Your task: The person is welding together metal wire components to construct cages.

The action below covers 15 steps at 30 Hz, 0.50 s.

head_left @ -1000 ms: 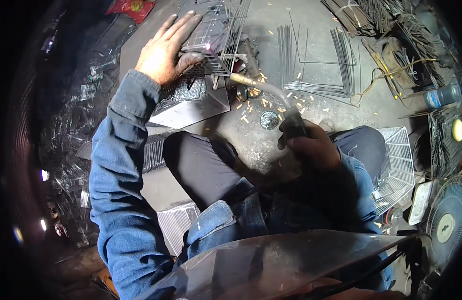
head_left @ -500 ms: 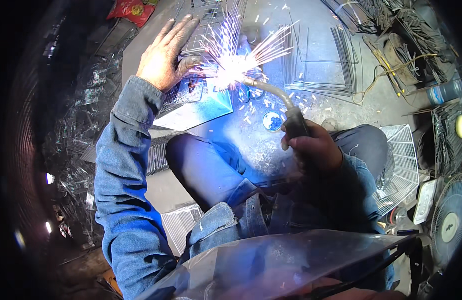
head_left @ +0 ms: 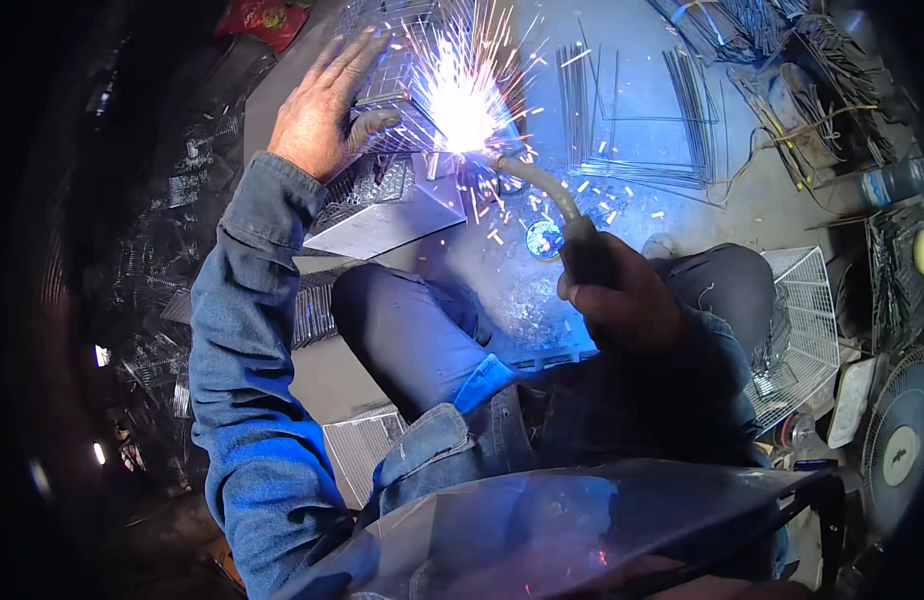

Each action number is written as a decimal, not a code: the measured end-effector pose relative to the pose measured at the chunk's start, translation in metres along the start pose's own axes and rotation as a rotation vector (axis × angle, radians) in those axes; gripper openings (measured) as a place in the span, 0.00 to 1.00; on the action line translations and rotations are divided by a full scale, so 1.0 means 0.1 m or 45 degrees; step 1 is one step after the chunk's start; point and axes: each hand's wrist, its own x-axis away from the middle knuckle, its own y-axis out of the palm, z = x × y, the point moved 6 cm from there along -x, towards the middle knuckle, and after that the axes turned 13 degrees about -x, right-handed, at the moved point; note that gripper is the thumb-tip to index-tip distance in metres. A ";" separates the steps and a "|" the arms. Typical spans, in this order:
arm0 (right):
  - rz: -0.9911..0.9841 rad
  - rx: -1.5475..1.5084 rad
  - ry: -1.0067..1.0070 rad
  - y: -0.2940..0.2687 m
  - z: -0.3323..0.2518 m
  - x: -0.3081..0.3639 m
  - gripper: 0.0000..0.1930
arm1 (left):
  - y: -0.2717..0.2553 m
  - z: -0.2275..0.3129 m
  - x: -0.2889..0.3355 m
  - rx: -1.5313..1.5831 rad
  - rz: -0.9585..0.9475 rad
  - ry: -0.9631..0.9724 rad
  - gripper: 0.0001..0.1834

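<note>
From where I stand, I see a seated person welding on the floor, the glare hiding the very spot. The right hand [head_left: 622,290] is closed around the dark grip of the torch [head_left: 550,187], whose bent neck reaches up and left into the flare. Sparks [head_left: 467,95] burst from its tip, fanning mostly upward.

The left hand [head_left: 317,115] lies flat and open, fingers stretched out and thumb apart, gripping nothing. It is at the left side of the wire frame [head_left: 387,80], the thumb over the near edge; how hard it presses, I can't tell. The frame sits ahead of the person, left of the torch, its right end lost in the glare. Just below it is a pale metal stand [head_left: 392,225].

A small round dish [head_left: 544,240] is on the floor near the torch's neck. Beyond, to the right, lie bent rods [head_left: 694,110]. A white wire basket [head_left: 807,310] stands beside the right knee, with a fan [head_left: 894,455] farther out.
</note>
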 end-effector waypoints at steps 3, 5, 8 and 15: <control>0.035 0.070 0.097 -0.01 -0.16 0.03 0.17 | -0.05 0.10 -0.04 -0.032 -0.030 -0.018 0.43; 0.047 0.066 0.117 0.02 -0.43 0.06 0.16 | -0.14 0.24 -0.13 -0.066 -0.070 -0.070 0.42; 0.203 0.107 -0.072 0.01 -1.08 0.11 0.15 | -0.23 0.51 -0.40 -0.151 -0.270 -0.198 0.44; 0.535 -0.106 -0.367 -0.10 -1.47 0.09 0.16 | -0.45 0.43 -1.41 -0.007 -0.227 0.339 0.43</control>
